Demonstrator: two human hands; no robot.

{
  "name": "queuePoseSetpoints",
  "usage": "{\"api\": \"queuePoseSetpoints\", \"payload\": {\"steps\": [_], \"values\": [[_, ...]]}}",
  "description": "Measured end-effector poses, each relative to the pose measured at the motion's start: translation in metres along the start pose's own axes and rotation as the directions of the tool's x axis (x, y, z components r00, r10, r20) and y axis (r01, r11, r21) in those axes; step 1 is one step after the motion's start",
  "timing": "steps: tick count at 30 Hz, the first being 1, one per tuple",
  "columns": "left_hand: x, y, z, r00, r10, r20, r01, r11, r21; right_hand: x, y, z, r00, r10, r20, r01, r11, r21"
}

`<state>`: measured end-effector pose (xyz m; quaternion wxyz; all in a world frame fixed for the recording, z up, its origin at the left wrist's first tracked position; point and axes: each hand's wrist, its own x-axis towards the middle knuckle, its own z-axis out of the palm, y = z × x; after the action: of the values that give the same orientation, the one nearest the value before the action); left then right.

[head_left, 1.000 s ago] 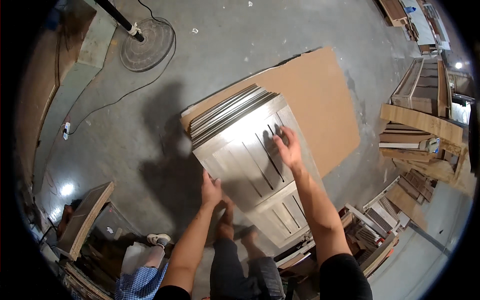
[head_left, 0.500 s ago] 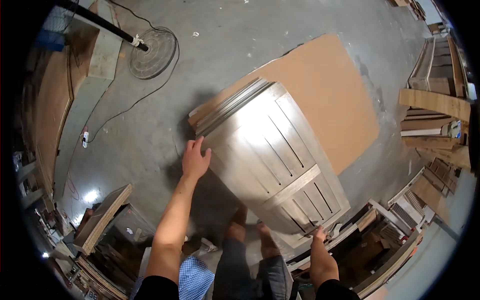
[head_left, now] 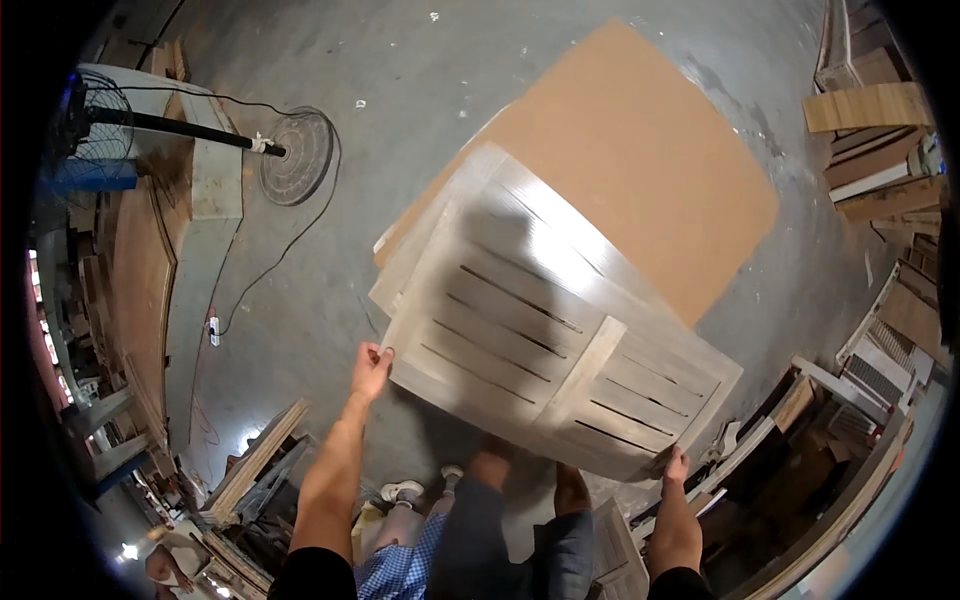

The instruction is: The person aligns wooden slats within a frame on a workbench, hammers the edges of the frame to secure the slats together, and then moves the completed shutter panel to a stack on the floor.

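A pale grey wooden door panel (head_left: pixel 580 385) with rows of dark slots and a crossbar slants across the middle of the head view. My left hand (head_left: pixel 371 370) is closed on its left near corner, thumb on top. At the right near corner my right hand (head_left: pixel 676 465) is closed on the edge, its fingers mostly hidden under the wood. Beneath the far left part shows another pale panel (head_left: pixel 400 285), partly covered. Both rest over a large brown cardboard sheet (head_left: pixel 640 140) on the floor; whether the held panel touches the one below, I cannot tell.
A floor fan's round base (head_left: pixel 297 158) stands far left, its cable (head_left: pixel 290 245) looping over the concrete. Stacked boards (head_left: pixel 875 110) line the right side. Wood scraps (head_left: pixel 800 480) lie near right. A person in blue checked clothing (head_left: pixel 400 570) is close on my left.
My left hand, loosely open at the panel's corner before, has closed on it. The panel has turned, its left end coming nearer to me. The view has shifted, and the right hand keeps its hold.
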<state>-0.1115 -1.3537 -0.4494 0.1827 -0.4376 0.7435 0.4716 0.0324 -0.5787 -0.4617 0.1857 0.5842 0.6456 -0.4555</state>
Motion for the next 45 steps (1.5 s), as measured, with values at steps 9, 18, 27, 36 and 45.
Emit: {"api": "queuePoseSetpoints", "payload": {"steps": [9, 18, 27, 36, 45], "values": [[-0.075, 0.212, -0.178, 0.954, 0.283, 0.097, -0.286, 0.958, 0.019, -0.216, -0.12, -0.049, 0.951, -0.228, 0.21, 0.238, 0.971, -0.02], [0.039, 0.334, -0.072, 0.779, 0.624, 0.056, -0.587, 0.758, -0.284, -0.151, -0.166, 0.014, 0.835, -0.548, -0.046, 0.417, 0.578, 0.701], [0.105, 0.334, 0.014, 0.863, 0.492, 0.117, -0.498, 0.867, 0.03, -0.12, -0.25, 0.056, 0.941, -0.241, -0.238, 0.333, 0.523, 0.785], [0.067, 0.218, 0.007, 0.985, 0.172, 0.029, -0.174, 0.976, 0.134, -0.128, -0.122, 0.083, 0.997, 0.074, -0.026, -0.043, 0.789, 0.612], [0.096, 0.226, 0.021, 0.987, 0.134, 0.089, -0.151, 0.961, 0.232, -0.038, -0.064, 0.076, 0.995, 0.077, 0.064, -0.096, 0.909, 0.405]]}}
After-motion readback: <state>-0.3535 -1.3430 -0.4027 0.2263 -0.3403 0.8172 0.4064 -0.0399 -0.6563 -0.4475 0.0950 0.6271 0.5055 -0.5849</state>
